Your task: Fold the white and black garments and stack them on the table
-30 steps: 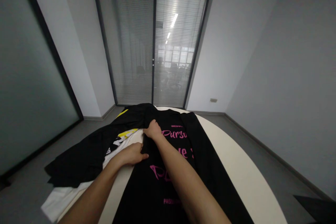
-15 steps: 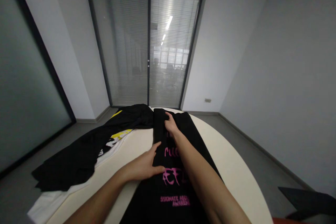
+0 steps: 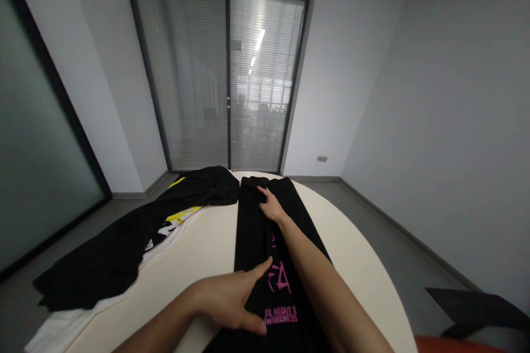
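Observation:
A black garment with pink lettering (image 3: pixel 252 231) lies lengthwise before me, its sides folded inward so that part of the lettering is covered. My left hand (image 3: pixel 234 298) rests on its near left part, thumb and forefinger stretched wide beside the print. The other fingers of that hand are hidden. Farther up, my right hand (image 3: pixel 271 207) lies on the middle of the garment close to its far end, fingers apart. My right forearm crosses over the cloth and hides some of the letters.
Beneath everything is a round-edged, cream-coloured table (image 3: pixel 360 265). On its left lie a crumpled black garment with yellow parts (image 3: pixel 107 248) and white cloth (image 3: pixel 62 325) under it. A dark chair part (image 3: pixel 476 309) shows at lower right. Glass doors with blinds (image 3: pixel 215 77) stand beyond.
My left hand has moved toward me along the garment, and its left side now covers more of the pink lettering. My right hand stays near the far end. The view has shifted slightly.

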Tool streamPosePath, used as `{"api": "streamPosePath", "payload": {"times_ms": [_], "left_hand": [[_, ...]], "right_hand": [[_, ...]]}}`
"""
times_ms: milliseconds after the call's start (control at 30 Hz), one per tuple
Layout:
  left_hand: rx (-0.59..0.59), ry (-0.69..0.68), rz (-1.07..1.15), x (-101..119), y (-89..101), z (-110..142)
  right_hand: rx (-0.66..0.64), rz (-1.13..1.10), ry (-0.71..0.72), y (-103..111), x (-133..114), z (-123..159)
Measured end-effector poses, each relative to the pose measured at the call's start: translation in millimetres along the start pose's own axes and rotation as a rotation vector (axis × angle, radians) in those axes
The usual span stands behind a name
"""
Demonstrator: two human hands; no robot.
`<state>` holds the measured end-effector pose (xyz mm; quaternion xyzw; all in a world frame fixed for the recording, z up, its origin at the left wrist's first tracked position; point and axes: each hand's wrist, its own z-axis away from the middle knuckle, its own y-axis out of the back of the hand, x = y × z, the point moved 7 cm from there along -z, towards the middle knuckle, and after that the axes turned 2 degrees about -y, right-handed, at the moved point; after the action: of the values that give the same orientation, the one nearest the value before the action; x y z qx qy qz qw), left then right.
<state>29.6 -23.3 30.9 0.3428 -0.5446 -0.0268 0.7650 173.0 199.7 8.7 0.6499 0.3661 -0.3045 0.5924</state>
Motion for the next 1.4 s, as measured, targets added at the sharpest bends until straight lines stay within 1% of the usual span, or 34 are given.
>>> {"api": "streamPosePath", "payload": {"times_ms": [100, 200, 267, 400, 467, 500, 567, 600, 700, 733, 833, 900, 933, 1033, 1133, 1167, 1200, 1233, 1267, 1300, 1333, 1367, 1400], "left_hand": [[-0.082, -0.035, 0.009, 7, -4.5, 0], [-0.175, 0.005, -0.023, 15, -10.7, 1], [-0.236, 0.046, -0.005, 17, -16.4, 0], [-0.409, 0.103, 0.249, 13, -35.8, -2], [-0.45, 0.098, 0.309, 10, -42.3, -3], [-0.445, 0.087, 0.296, 9, -43.7, -5], [-0.401, 0.028, 0.181, 12, -44.0, -7], [-0.36, -0.027, 0.094, 16, -42.9, -9], [-0.205, -0.231, -0.165, 38, -39.7, -10], [-0.164, -0.278, -0.225, 44, -39.6, -10], [-0.085, -0.337, -0.318, 54, -40.8, -9], [-0.069, -0.357, -0.32, 55, -43.9, -10], [-0.081, -0.368, -0.304, 55, -47.3, -11], [-0.144, -0.401, -0.264, 51, -62.9, -12], [-0.212, -0.433, -0.237, 51, -76.7, -13], [-0.218, -0.428, -0.217, 52, -77.3, -13], [-0.19, -0.407, -0.199, 52, -73.8, -15], [-0.113, -0.368, -0.192, 51, -65.6, -17], [0.01, -0.311, -0.205, 48, -53.2, -20], [0.157, -0.236, -0.237, 42, -38.5, -22], [0.306, -0.147, -0.286, 34, -23.6, -22], [0.411, -0.048, -0.341, 22, -12.3, -22], [0.472, 0.054, -0.39, 10, -4.4, -22]], "right_hand": [[-0.031, 0.069, 0.005, -1, 5, -1], [-0.066, 0.113, 0.034, -1, 7, 0], [-0.078, 0.135, 0.058, -2, 6, 0], [-0.073, 0.18, 0.081, 0, 3, -3], [-0.067, 0.212, 0.077, 2, 2, -4], [-0.064, 0.23, 0.075, 2, 2, -4], [-0.062, 0.272, 0.073, 3, 1, -3], [-0.062, 0.297, 0.073, 4, 0, -2], [-0.054, 0.38, 0.064, 7, -2, 2], [-0.05, 0.407, 0.059, 8, -2, 4], [-0.056, 0.479, 0.057, 12, -1, 11], [-0.072, 0.517, 0.072, 13, -1, 17], [-0.076, 0.533, 0.08, 13, -1, 20], [-0.056, 0.581, 0.092, 17, -2, 31], [0.006, 0.658, 0.069, 25, -3, 43], [0.03, 0.676, 0.051, 28, -3, 46], [0.051, 0.684, 0.026, 32, -1, 49], [0.066, 0.685, -0.002, 35, 3, 52], [0.076, 0.686, -0.032, 39, 7, 54], [0.08, 0.689, -0.059, 42, 12, 55], [0.078, 0.691, -0.084, 44, 18, 56], [0.071, 0.69, -0.107, 46, 24, 57], [0.056, 0.683, -0.129, 48, 31, 58]]}}
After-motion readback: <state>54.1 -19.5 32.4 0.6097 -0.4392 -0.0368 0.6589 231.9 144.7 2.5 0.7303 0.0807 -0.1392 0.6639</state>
